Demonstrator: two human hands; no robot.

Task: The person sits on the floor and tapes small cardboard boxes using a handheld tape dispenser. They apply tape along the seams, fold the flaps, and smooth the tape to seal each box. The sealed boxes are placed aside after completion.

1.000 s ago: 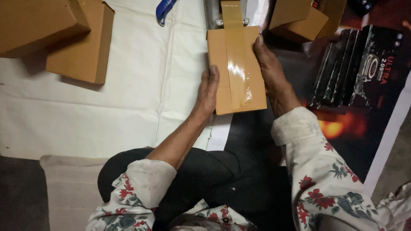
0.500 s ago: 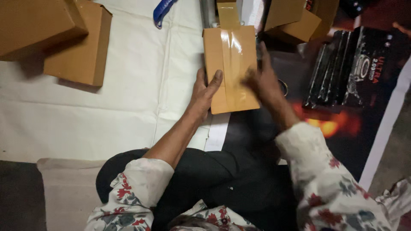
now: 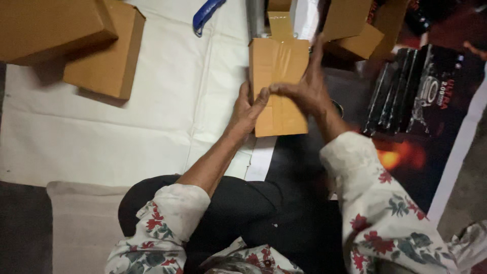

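On the taped box (image 3: 278,86), right hand (image 3: 303,86) now lies flat, fingers spread; left hand (image 3: 247,108) keeps gripping.

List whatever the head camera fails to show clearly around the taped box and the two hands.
- Cardboard box: its middle is hidden by the right hand and its left edge by the left hand.
- Tape strip: it runs off the top edge, so its source is unseen.
- Blue tool: cut by the top edge, kind unclear.
- Black packs: dark, their number uncertain.
- Box contents: hidden by the closed flaps.
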